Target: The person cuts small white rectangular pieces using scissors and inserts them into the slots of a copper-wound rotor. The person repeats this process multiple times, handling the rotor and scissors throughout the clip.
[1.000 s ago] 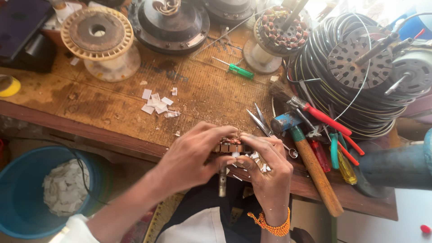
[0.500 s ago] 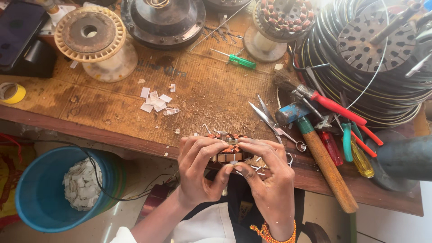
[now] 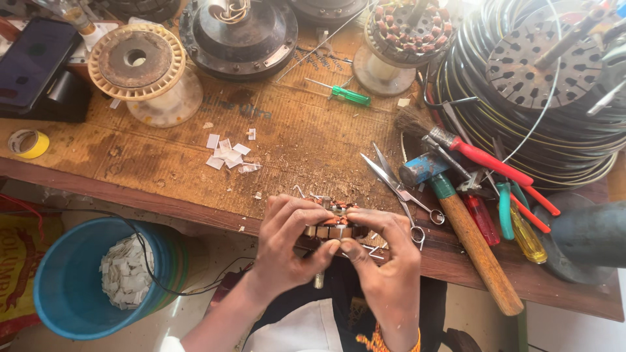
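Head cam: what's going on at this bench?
A person holds a small motor core with copper windings in both hands at the near edge of the wooden bench. The left hand and right hand pinch it from either side. Scissors, a hammer and screwdrivers lie just right; a blue bucket of paper scraps sits below.

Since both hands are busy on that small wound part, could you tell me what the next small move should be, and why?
Probably keep the small copper-wound motor core gripped between the left hand and right hand, thumbs pressing at its lower edge: both hands grasp it at the worn wooden workbench edge.
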